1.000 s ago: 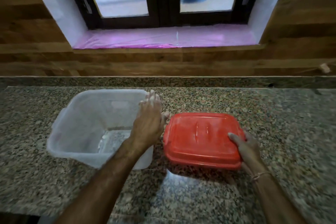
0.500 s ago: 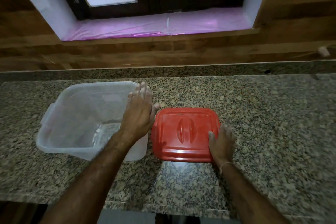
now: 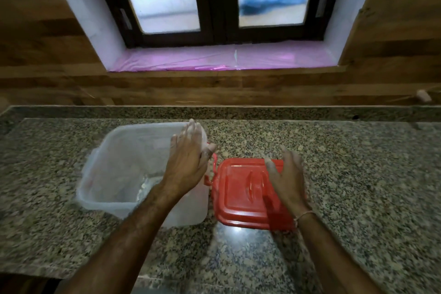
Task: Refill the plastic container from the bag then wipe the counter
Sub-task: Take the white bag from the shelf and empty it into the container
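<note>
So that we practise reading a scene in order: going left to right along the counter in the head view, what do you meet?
In order: clear plastic container → left hand, at the container's right wall → red lid → right hand, over the lid's right part → granite counter.

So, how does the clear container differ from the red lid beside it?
The clear container is translucent and deep, open on top; the red lid is opaque and flat. The left hand is at the container's right rim; the right hand is over the lid. Both rest on the granite counter.
</note>
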Motion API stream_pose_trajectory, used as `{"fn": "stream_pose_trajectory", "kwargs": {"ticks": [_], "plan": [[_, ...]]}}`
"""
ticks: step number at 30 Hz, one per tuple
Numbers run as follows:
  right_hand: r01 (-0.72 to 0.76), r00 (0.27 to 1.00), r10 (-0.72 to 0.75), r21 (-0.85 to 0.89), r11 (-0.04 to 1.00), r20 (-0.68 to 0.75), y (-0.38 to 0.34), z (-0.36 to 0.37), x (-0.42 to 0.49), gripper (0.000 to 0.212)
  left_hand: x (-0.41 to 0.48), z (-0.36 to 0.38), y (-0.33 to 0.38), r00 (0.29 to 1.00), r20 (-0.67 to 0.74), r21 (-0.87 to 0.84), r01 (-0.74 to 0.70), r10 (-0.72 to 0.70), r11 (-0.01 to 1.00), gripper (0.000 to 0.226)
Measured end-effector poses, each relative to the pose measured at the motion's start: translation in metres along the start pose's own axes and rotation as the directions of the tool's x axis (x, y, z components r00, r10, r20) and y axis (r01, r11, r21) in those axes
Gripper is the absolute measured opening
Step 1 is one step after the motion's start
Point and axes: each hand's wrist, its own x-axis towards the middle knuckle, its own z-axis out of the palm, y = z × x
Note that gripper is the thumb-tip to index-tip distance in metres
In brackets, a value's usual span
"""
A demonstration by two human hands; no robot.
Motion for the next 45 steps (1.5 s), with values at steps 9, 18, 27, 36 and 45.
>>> {"fn": "stream_pose_trajectory", "kwargs": {"ticks": [9, 18, 27, 36, 45], "plan": [[0.428, 0.901, -0.432, 0.217, 0.877, -0.032, -0.219, 0.06, -0.018, 0.048, -0.052, -0.128, -0.137, 0.969, -0.209, 0.12, 0.157, -0.13, 0.98, 0.07], [0.687, 0.692, -0.703, 0.15, 0.711, 0.162, -0.416, 0.163, -0.073, 0.053, -0.121, -0.284, -0.285, 0.874, -0.432, 0.152, 0.313, -0.221, 0.938, 0.067], [0.797, 0.531, -0.826, 0.219, 0.563, 0.19, -0.587, 0.234, -0.048, 0.058, -0.103, -0.424, -0.378, 0.79, -0.573, 0.2, 0.394, -0.219, 0.897, 0.067], [0.852, 0.428, -0.89, 0.258, 0.455, 0.155, -0.759, 0.297, 0.0, 0.055, -0.062, -0.558, -0.453, 0.726, -0.66, 0.339, 0.519, -0.195, 0.785, 0.068], [0.871, 0.404, -0.913, 0.281, 0.403, 0.059, -0.928, 0.352, 0.048, 0.056, 0.018, -0.707, -0.525, 0.704, -0.709, 0.459, 0.493, -0.029, 0.739, 0.069]]}}
